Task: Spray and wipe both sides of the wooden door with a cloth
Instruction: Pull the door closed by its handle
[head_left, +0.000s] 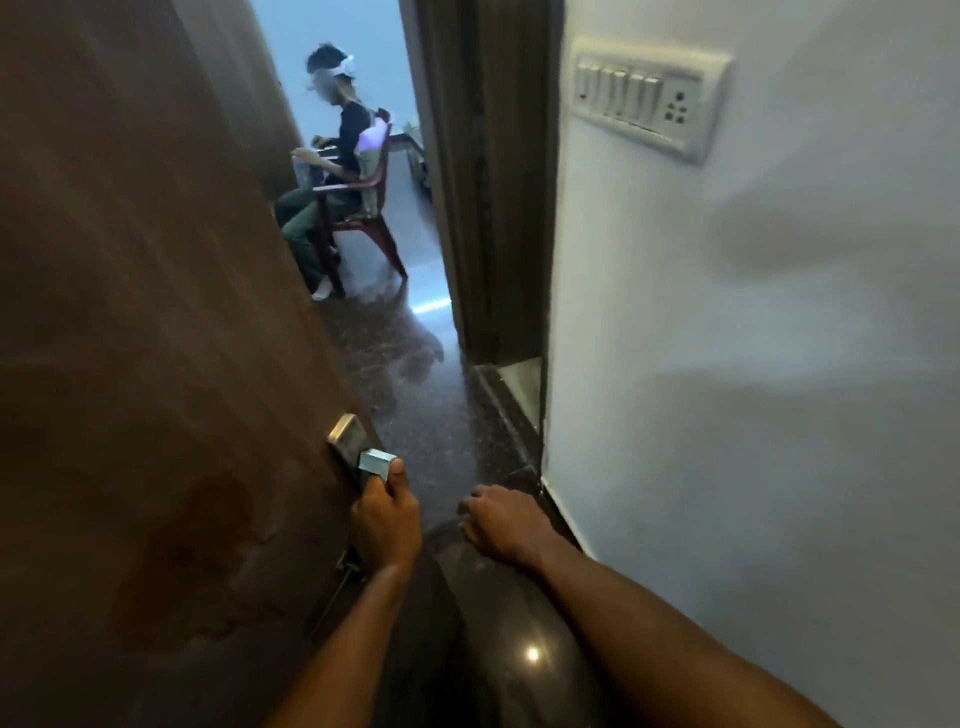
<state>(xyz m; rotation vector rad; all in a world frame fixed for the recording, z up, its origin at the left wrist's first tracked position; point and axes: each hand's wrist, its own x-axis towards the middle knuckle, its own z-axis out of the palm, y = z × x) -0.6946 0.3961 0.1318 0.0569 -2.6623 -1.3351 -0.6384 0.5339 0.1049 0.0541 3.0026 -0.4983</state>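
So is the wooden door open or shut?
Open: the wooden door stands clear of the frame, another room shows between them; the left hand grips its handle.

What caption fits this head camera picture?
Left hand grips the metal handle of the wooden door; right hand hangs empty.

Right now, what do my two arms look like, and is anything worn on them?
Both are bare: the left forearm and the right forearm show no sleeve up to the frame's edge. Neither carries a watch, band or glove. No markings are visible.
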